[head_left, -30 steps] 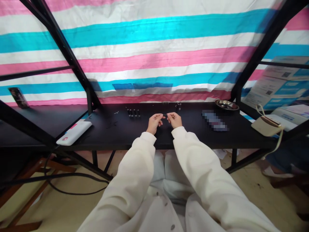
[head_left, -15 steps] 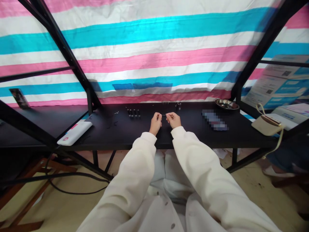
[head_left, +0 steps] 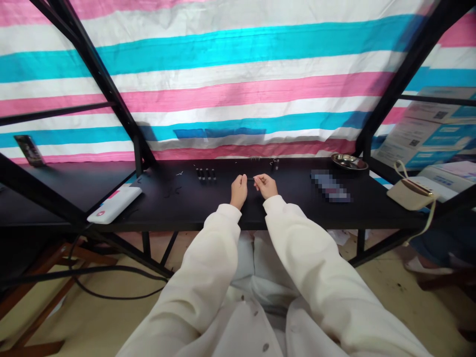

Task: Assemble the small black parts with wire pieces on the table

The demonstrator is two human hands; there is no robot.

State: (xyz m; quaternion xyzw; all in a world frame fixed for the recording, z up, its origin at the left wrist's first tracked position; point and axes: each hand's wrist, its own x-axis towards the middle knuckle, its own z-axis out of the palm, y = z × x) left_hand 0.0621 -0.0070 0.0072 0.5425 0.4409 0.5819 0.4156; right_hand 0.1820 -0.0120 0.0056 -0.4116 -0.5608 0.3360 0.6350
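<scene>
Over the middle of the black table, my left hand and my right hand face each other, fingers pinched. Between them runs a thin, dark, stick-like piece, one end in each hand. Its kind is too small to make out. To the left of my hands, several short black cylinders with greyish ends lie side by side in a row. Beyond my hands, small metallic-looking bits lie at the table's back edge, and another short dark cylinder is behind my right hand.
A shiny metal dish and a blurred-out flat object are on the right. A beige handbag sits at the right end, a white box-like device at the left. Black frame posts flank the table before a striped sheet.
My left hand has turned slightly, showing more of its back. My right hand has shifted a little to the left. The dark piece stays between them.
</scene>
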